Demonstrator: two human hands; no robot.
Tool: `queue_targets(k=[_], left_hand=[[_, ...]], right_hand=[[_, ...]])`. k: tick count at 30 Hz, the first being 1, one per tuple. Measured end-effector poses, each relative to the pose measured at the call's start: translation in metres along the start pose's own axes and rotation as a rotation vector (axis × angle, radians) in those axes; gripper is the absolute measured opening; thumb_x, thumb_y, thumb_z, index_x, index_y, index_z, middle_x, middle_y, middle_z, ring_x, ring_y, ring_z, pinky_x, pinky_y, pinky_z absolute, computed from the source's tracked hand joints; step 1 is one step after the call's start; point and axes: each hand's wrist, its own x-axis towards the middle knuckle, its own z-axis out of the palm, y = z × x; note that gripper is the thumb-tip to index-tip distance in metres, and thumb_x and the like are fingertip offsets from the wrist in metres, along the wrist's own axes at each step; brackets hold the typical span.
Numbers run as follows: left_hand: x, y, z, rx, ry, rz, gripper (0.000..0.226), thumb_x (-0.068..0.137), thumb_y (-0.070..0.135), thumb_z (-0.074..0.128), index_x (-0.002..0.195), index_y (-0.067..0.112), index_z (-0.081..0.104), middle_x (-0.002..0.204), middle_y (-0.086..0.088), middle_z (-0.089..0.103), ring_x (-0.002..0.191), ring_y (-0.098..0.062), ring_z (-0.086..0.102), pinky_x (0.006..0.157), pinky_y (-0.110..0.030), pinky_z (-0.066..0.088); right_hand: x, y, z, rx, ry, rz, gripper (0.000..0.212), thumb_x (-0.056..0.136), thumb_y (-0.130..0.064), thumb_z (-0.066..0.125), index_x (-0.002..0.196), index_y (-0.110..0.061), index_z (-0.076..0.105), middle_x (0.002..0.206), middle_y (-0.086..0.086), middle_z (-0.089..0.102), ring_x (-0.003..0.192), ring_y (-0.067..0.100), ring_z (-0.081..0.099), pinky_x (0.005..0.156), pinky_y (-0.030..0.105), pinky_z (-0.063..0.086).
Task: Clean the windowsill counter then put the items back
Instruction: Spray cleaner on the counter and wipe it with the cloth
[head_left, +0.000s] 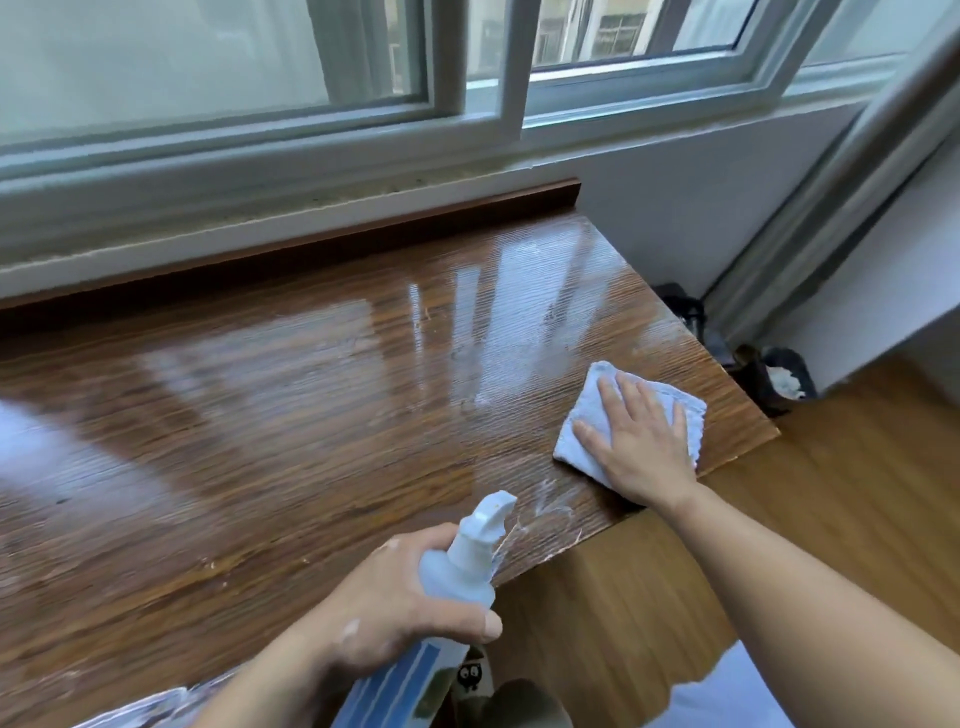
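Dark brown streaked wood grain is seen on the counter (291, 395), pale blue on the cloth (587, 400), a white nozzle (491, 512) and blue-striped label (395, 686) on the spray bottle (467, 564), white on the window frame (514, 67), honey-brown on the floor (831, 478).

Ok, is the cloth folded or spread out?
Folded. The blue cloth sits as a compact pad with stacked edges showing, pressed flat on the counter by the right hand.

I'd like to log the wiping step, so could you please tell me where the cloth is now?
In the head view the cloth lies flat under the right hand, near the right front corner of the counter, beyond the bottle.
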Motion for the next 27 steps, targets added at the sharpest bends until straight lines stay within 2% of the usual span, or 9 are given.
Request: queue_targets(k=[4, 11, 15, 19, 21, 24, 27], left_hand=[[0.012, 0.008, 0.009, 0.082, -0.011, 0.018, 0.053, 0.055, 0.050, 0.086, 0.098, 0.021, 0.072, 0.080, 0.005, 0.070, 0.074, -0.008, 0.062, 0.076, -0.032, 0.047], [0.018, 0.012, 0.012, 0.108, -0.052, 0.026, 0.052, 0.057, 0.049, 0.085, 0.100, 0.022, 0.072, 0.081, 0.006, 0.068, 0.074, -0.007, 0.061, 0.077, -0.031, 0.048], [0.017, 0.009, 0.009, 0.127, -0.045, 0.003, 0.057, 0.054, 0.049, 0.087, 0.101, 0.021, 0.072, 0.091, -0.007, 0.071, 0.076, -0.010, 0.060, 0.079, -0.036, 0.048], [0.010, 0.009, 0.004, 0.137, -0.084, -0.009, 0.055, 0.054, 0.049, 0.085, 0.098, 0.018, 0.071, 0.081, 0.000, 0.067, 0.071, -0.008, 0.057, 0.075, -0.032, 0.045], [0.005, 0.010, -0.001, 0.129, -0.092, -0.012, 0.059, 0.055, 0.050, 0.084, 0.103, 0.019, 0.072, 0.091, -0.006, 0.072, 0.074, -0.010, 0.062, 0.078, -0.032, 0.048], [0.000, 0.008, -0.012, 0.134, -0.081, -0.005, 0.062, 0.056, 0.051, 0.083, 0.112, 0.025, 0.072, 0.109, -0.006, 0.073, 0.095, -0.024, 0.067, 0.092, -0.042, 0.053], [-0.004, 0.005, -0.020, 0.125, -0.081, 0.006, 0.059, 0.058, 0.052, 0.082, 0.113, 0.035, 0.072, 0.113, -0.001, 0.074, 0.101, -0.021, 0.067, 0.093, -0.038, 0.052]], right_hand=[[0.001, 0.003, -0.006, 0.012, -0.026, 0.007, 0.079, 0.095, -0.075, 0.019, 0.161, -0.037, 0.004, 0.170, -0.009, -0.004, 0.156, 0.013, -0.010, 0.123, 0.055, -0.008], [-0.003, -0.004, -0.006, 0.009, -0.023, 0.019, 0.078, 0.095, -0.075, 0.020, 0.161, -0.037, 0.004, 0.170, -0.010, -0.005, 0.155, 0.013, -0.010, 0.123, 0.056, -0.008], [-0.007, -0.008, -0.003, 0.003, -0.006, 0.043, 0.077, 0.095, -0.074, 0.019, 0.161, -0.037, 0.004, 0.170, -0.010, -0.004, 0.155, 0.014, -0.011, 0.123, 0.056, -0.007], [-0.015, -0.020, 0.001, 0.008, 0.004, 0.086, 0.080, 0.094, -0.075, 0.014, 0.162, -0.034, 0.004, 0.171, -0.007, -0.004, 0.156, 0.016, -0.012, 0.123, 0.058, -0.006], [-0.030, -0.032, 0.007, -0.005, 0.012, 0.103, 0.083, 0.092, -0.076, 0.010, 0.162, -0.032, 0.003, 0.171, -0.006, -0.004, 0.156, 0.017, -0.012, 0.122, 0.059, -0.005], [-0.068, -0.062, 0.027, 0.001, 0.059, 0.076, 0.085, 0.092, -0.076, 0.014, 0.162, -0.029, 0.008, 0.171, -0.002, 0.004, 0.157, 0.020, -0.006, 0.121, 0.061, -0.005], [-0.099, -0.087, 0.039, -0.004, 0.110, 0.028, 0.082, 0.095, -0.073, 0.020, 0.161, -0.026, 0.019, 0.169, 0.001, 0.017, 0.157, 0.025, 0.007, 0.120, 0.062, -0.002]])
